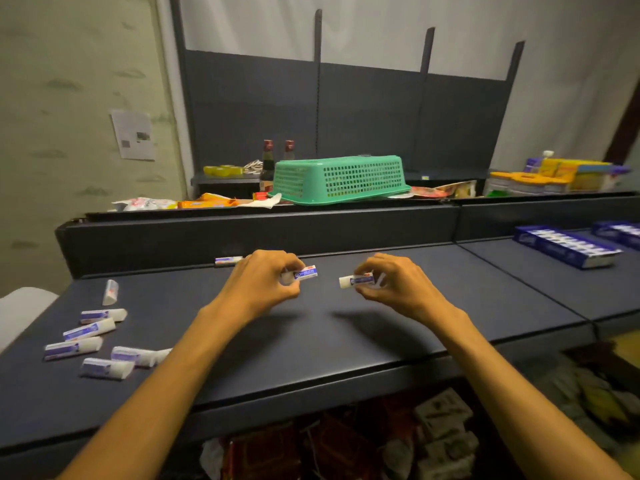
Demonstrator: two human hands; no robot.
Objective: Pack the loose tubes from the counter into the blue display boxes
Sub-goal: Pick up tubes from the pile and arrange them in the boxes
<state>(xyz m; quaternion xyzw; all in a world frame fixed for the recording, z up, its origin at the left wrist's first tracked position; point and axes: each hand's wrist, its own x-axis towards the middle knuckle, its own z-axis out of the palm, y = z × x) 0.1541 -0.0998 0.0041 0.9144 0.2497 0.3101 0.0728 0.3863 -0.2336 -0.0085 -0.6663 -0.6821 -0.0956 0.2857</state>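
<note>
Green perforated basket (337, 179) upside down on rear ledge. Two dark red-capped bottles (267, 164) just left of it, yellow tape rolls (223, 170) further left. Printed sheet (133, 134) on left wall. Yellow packages (561, 174) far right.
</note>
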